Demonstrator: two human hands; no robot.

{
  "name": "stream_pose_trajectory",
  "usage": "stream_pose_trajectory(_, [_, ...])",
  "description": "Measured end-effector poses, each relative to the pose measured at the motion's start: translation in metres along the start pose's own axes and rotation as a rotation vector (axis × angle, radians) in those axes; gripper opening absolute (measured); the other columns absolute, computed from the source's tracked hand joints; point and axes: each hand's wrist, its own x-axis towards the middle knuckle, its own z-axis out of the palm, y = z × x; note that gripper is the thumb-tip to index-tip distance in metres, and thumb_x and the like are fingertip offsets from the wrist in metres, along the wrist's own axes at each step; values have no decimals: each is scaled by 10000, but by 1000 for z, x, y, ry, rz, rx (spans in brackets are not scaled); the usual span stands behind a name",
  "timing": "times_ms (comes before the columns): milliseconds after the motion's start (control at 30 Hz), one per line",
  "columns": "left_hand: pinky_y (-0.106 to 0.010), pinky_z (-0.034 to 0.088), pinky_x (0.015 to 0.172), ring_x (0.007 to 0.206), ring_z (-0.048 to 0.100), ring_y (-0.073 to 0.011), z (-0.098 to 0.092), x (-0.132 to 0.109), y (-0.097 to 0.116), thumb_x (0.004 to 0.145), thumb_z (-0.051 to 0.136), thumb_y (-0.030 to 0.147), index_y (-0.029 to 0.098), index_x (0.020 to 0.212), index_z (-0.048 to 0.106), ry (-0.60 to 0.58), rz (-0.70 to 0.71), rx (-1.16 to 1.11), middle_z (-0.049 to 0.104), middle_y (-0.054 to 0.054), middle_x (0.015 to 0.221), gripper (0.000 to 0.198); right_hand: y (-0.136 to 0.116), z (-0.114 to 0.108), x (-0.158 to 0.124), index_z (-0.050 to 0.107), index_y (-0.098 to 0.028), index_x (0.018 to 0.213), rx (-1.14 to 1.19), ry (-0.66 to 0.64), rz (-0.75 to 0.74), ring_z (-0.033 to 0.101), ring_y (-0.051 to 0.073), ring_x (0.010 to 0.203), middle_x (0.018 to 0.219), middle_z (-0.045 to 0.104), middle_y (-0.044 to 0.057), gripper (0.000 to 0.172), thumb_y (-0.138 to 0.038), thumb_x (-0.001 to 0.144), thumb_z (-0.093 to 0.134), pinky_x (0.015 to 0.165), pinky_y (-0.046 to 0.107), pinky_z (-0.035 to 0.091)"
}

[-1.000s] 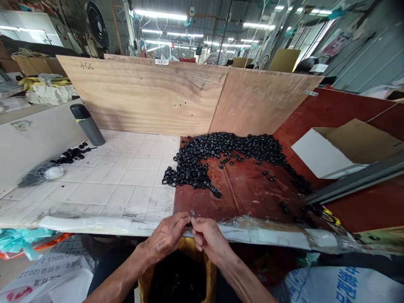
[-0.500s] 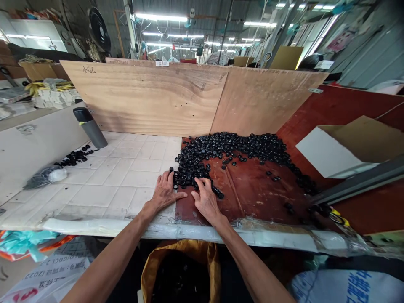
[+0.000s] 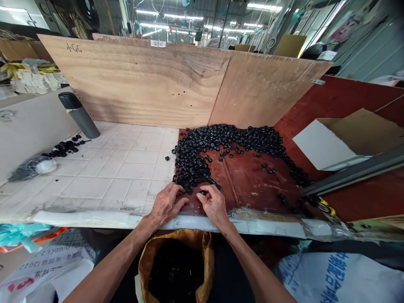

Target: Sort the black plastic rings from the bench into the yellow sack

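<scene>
A large heap of small black rings (image 3: 227, 143) lies on the red-brown board (image 3: 252, 185) of the bench. My left hand (image 3: 166, 205) rests at the near edge of the heap, fingers curled over a few rings. Beside it my right hand (image 3: 214, 204) pinches a black ring between thumb and fingertips. Both hands sit close together near the bench's front edge. Directly below them an open yellow-brown sack (image 3: 176, 269) holds dark parts.
A grey flask (image 3: 77, 114) stands at the back left by a small cluster of black rings (image 3: 65, 147) and a plastic bag (image 3: 30, 167). Plywood walls (image 3: 142, 80) close the back. A cardboard box (image 3: 344, 136) and a metal rail (image 3: 353, 174) lie at the right.
From the bench's front edge, both hands reached into the near end of the heap. They have since drawn back toward the edge with rings under the fingers.
</scene>
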Motion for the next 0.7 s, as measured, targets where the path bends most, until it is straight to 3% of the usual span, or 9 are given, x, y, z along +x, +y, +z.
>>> stream_pose_trajectory(100, [-294,552,769,861,692,-194,7,6,3,980,610,275,258,1224,638,-100,18,14,691,-30,962,246,-5,2,-2,724,-205,1098,-51,-162,-83,664,213,831,965,685,60,254,-153,865,637,798,339,549])
stream_pose_trajectory(200, [-287,538,731,801,686,-187,14,9,1,964,615,236,231,1145,680,-22,-91,72,708,-33,919,192,-10,7,2,708,-219,1190,-92,-233,-135,668,235,948,1047,688,74,355,-117,857,639,850,346,538])
stream_pose_trajectory(333, [-267,520,689,736,660,-163,12,8,2,956,622,239,225,1077,677,44,-114,66,690,-17,873,133,-10,7,4,736,-213,1038,-46,-208,-106,639,192,793,951,670,50,192,-153,868,667,756,307,523])
stream_pose_trajectory(467, [-268,528,715,789,674,-169,11,11,5,967,579,209,237,1132,672,-110,11,92,684,-28,928,192,-11,3,1,738,-209,981,-4,-230,-119,630,186,787,946,666,49,186,-122,834,665,755,303,514])
stream_pose_trajectory(567, [-283,543,754,850,687,-181,10,12,7,957,572,191,224,1166,646,-173,17,95,685,-43,999,224,-11,0,1,721,-211,1001,84,-247,-103,612,164,725,940,678,34,240,-113,786,676,713,286,510])
stream_pose_trajectory(700, [-306,559,806,930,696,-207,11,13,7,943,640,261,215,1215,620,-190,10,89,679,-59,1053,277,-9,-3,2,700,-204,929,214,-111,33,551,131,601,875,671,17,126,-203,804,683,572,253,474])
